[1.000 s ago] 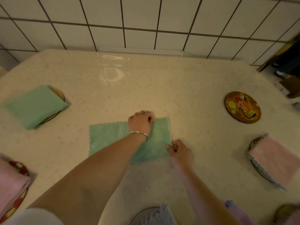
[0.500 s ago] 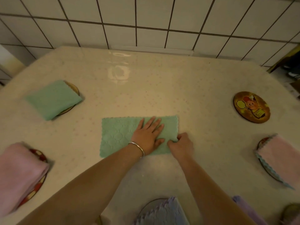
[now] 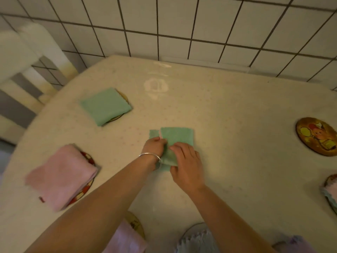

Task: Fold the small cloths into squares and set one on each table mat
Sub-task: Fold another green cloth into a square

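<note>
Green cloth now folded, both hands atop.

A wall of pale square tiles with dark grout lines runs behind the desk, which wears a cream, faintly dotted cover. A white chair stands at the desk's far left corner. A lamp's glare shines on the cover.
</note>
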